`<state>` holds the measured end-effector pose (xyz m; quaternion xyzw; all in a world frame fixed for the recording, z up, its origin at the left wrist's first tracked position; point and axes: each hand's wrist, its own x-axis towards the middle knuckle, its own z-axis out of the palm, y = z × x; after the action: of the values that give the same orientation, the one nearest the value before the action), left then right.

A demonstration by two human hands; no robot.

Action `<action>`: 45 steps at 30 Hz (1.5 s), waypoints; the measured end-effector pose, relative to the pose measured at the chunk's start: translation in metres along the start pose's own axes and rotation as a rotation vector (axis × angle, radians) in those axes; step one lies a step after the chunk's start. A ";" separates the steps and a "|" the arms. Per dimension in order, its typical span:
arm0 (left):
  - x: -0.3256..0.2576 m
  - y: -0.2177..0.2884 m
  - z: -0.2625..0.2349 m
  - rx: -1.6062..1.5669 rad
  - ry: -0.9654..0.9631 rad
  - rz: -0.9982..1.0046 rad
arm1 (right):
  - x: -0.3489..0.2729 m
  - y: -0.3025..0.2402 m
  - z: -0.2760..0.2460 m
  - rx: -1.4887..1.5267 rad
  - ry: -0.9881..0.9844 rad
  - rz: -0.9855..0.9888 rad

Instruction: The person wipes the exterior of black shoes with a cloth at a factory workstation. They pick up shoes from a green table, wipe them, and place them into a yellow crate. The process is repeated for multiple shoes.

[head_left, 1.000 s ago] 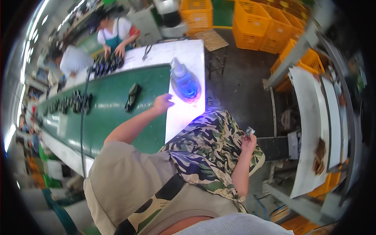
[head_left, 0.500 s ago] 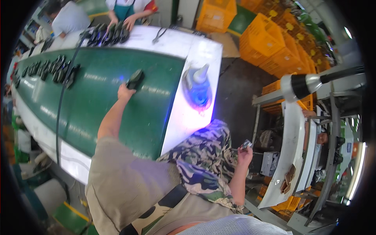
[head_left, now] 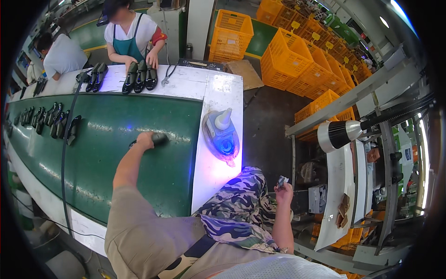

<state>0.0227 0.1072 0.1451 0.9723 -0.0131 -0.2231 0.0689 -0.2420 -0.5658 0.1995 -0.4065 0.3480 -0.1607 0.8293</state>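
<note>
My left hand (head_left: 145, 139) reaches over the green conveyor belt (head_left: 107, 167), its fingers closed round a dark shoe (head_left: 160, 139). The shoe is smeared by motion and points to the right. Low on the right, my right hand (head_left: 284, 193) is raised beside my camouflage apron, pinching a small dark and whitish piece (head_left: 281, 181) whose kind I cannot make out. Between the hands, on the white table end, a white-nozzled bottle (head_left: 223, 120) stands in a tray (head_left: 236, 148) under blue-violet light.
More dark shoes (head_left: 56, 122) line the belt's left. Across the table, a co-worker (head_left: 133, 49) handles black shoes (head_left: 139, 77) near a wrench (head_left: 168, 76). A black cable (head_left: 65, 162) crosses the belt. A lamp (head_left: 338, 135) juts in from the right; orange crates (head_left: 288, 58) stand behind.
The view has tilted up, so the scene sits lower. The shoe in my left hand has turned from pointing away to pointing right. My right hand keeps its small piece.
</note>
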 end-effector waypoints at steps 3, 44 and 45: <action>-0.033 -0.007 0.015 0.230 -0.258 0.545 | 0.012 0.005 0.008 -0.006 -0.055 0.021; -0.206 0.346 -0.121 -0.347 0.654 1.519 | -0.058 -0.058 0.176 -0.389 -0.487 -0.488; -0.207 0.350 -0.120 -0.351 0.639 1.556 | -0.061 -0.059 0.177 -0.379 -0.493 -0.489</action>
<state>-0.1092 -0.2120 0.3906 0.6782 -0.6214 0.1734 0.3520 -0.1585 -0.4693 0.3485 -0.6498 0.0550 -0.1841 0.7354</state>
